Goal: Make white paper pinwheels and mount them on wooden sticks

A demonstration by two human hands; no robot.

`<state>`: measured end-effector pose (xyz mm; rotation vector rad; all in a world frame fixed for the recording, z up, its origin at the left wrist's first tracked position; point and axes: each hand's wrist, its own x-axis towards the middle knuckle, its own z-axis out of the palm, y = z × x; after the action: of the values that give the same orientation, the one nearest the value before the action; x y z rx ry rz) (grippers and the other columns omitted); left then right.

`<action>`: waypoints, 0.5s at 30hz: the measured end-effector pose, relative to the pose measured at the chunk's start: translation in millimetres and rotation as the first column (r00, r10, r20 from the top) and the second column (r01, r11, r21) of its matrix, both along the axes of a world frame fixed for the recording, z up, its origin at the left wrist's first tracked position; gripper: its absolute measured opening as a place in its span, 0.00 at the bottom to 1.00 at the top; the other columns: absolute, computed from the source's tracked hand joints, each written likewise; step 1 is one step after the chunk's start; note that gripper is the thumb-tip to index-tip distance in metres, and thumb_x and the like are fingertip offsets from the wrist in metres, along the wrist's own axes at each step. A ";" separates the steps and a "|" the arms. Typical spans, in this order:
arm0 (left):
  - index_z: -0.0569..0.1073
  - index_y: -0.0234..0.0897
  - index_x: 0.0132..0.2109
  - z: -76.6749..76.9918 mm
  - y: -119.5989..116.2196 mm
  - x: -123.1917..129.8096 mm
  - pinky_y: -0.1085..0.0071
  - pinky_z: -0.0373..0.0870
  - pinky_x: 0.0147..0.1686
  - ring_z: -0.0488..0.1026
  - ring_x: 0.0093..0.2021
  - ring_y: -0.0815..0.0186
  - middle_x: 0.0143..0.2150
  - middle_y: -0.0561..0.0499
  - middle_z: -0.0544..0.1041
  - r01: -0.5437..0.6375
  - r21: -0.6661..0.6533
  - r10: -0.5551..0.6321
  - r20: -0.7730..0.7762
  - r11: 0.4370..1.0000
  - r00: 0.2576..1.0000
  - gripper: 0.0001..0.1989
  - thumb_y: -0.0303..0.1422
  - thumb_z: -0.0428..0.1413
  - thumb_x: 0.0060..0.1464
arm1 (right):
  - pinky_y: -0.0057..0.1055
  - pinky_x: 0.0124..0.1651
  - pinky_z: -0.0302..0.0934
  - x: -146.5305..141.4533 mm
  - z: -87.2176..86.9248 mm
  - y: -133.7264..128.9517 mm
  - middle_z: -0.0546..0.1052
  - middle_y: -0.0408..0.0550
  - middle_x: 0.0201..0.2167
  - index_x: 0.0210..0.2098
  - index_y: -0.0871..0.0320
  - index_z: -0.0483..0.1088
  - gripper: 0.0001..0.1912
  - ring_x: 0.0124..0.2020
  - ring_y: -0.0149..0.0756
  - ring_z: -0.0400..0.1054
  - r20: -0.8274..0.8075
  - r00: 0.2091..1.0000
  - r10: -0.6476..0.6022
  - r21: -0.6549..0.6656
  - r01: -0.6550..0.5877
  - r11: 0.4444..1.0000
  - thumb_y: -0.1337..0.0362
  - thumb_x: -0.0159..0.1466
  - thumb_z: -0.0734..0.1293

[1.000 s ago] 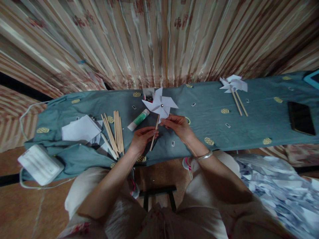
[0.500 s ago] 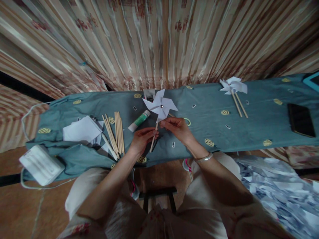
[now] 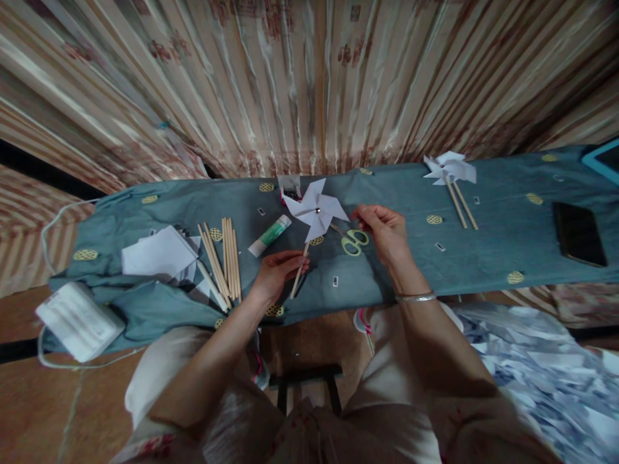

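Note:
A white paper pinwheel (image 3: 317, 211) with a shiny pin head at its centre stands on a thin wooden stick. My left hand (image 3: 280, 274) pinches that stick below the blades, near its lower end. Just right of the blades is my right hand (image 3: 384, 232), its fingers curled together close to one blade tip. Whether anything is between those fingertips is too small to tell. Scissors with yellow-green handles (image 3: 354, 243) lie between the pinwheel and my right hand, their blades partly hidden. To the left rests a green and white glue stick (image 3: 269, 235).
Wooden sticks (image 3: 231, 258) and white paper sheets (image 3: 159, 252) lie at left, beside a white box-shaped device (image 3: 80, 321) with a cable. A small open box (image 3: 290, 193) sits behind the pinwheel. Finished pinwheels (image 3: 451, 169) and a dark phone (image 3: 579, 233) are at right.
My right hand has moved away from the stick, to the right and upward, uncovering the scissors' handles. The pinwheel has shifted slightly right and down, with my left hand still holding its stick.

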<state>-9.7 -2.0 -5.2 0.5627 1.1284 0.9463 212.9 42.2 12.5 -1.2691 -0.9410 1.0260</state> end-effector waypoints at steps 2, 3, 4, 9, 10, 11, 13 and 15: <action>0.82 0.33 0.31 -0.9 -1.0 1.2 0.70 0.75 0.36 0.77 0.28 0.68 0.29 0.47 0.82 0.015 -0.008 -0.015 -0.002 1.000 1.000 0.21 0.37 0.75 0.26 | 0.26 0.24 0.52 -2.3 -1.3 1.6 0.71 0.40 0.19 0.22 0.55 0.76 0.21 0.21 0.26 0.57 0.002 1.000 0.003 -0.016 -0.003 1.000 0.44 0.45 0.78; 0.82 0.33 0.30 -1.2 -1.4 1.8 0.70 0.75 0.36 0.77 0.28 0.68 0.29 0.47 0.82 0.022 -0.011 -0.022 -0.002 1.000 1.000 0.21 0.38 0.75 0.26 | 0.26 0.24 0.52 -3.3 -1.7 2.0 0.70 0.40 0.18 0.22 0.55 0.76 0.21 0.21 0.26 0.57 0.002 1.000 0.012 -0.023 -0.012 1.000 0.44 0.45 0.78; 0.82 0.33 0.31 -1.5 -1.8 2.3 0.70 0.75 0.36 0.77 0.27 0.68 0.29 0.48 0.82 0.028 -0.015 -0.028 -0.001 0.999 1.000 0.21 0.38 0.75 0.26 | 0.26 0.23 0.51 -4.2 -2.1 2.2 0.69 0.39 0.17 0.21 0.56 0.76 0.22 0.21 0.26 0.57 0.003 1.000 0.026 -0.027 -0.026 0.999 0.43 0.45 0.78; 0.81 0.33 0.30 -2.0 -2.3 3.8 0.70 0.75 0.36 0.76 0.27 0.69 0.28 0.48 0.82 0.032 -0.025 -0.032 0.004 0.999 0.999 0.22 0.38 0.76 0.24 | 0.26 0.21 0.48 -7.2 -3.1 2.0 0.67 0.38 0.15 0.20 0.56 0.74 0.21 0.19 0.25 0.54 -0.010 0.996 0.083 -0.055 -0.084 0.995 0.44 0.45 0.78; 0.81 0.33 0.30 -2.0 -2.2 3.8 0.69 0.75 0.36 0.76 0.27 0.68 0.28 0.48 0.82 0.030 -0.023 -0.030 0.002 0.999 1.000 0.22 0.38 0.76 0.24 | 0.26 0.20 0.48 -8.0 -3.4 1.9 0.67 0.37 0.15 0.21 0.55 0.74 0.21 0.18 0.25 0.54 -0.024 0.997 0.078 -0.063 -0.080 0.995 0.45 0.45 0.78; 0.81 0.33 0.30 -1.9 -2.1 3.7 0.69 0.75 0.36 0.76 0.27 0.68 0.28 0.48 0.82 0.029 -0.020 -0.029 0.000 0.999 1.000 0.22 0.38 0.76 0.25 | 0.25 0.20 0.48 -8.8 -3.6 1.8 0.68 0.37 0.15 0.22 0.55 0.75 0.20 0.18 0.25 0.55 -0.038 0.997 0.069 -0.068 -0.072 0.995 0.47 0.44 0.79; 0.81 0.33 0.31 -1.6 -1.8 3.2 0.70 0.75 0.36 0.77 0.28 0.68 0.29 0.48 0.82 0.029 -0.015 -0.029 -0.002 0.999 1.000 0.22 0.38 0.76 0.25 | 0.25 0.20 0.49 -10.0 -4.0 1.6 0.70 0.38 0.16 0.22 0.55 0.75 0.18 0.19 0.25 0.56 -0.063 0.997 0.055 -0.069 -0.059 0.996 0.49 0.42 0.79; 0.81 0.33 0.31 -1.1 -1.4 2.7 0.71 0.74 0.36 0.77 0.28 0.68 0.29 0.48 0.82 0.030 -0.013 -0.030 -0.002 0.999 1.000 0.21 0.38 0.76 0.25 | 0.24 0.21 0.50 -10.7 -4.3 1.5 0.70 0.38 0.16 0.23 0.55 0.76 0.17 0.19 0.25 0.56 -0.070 0.996 0.057 -0.068 -0.062 0.996 0.50 0.42 0.79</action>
<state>-7.0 -3.4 -6.2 0.5685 1.1241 0.9123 202.3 43.7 8.3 -1.2621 -0.9018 1.1513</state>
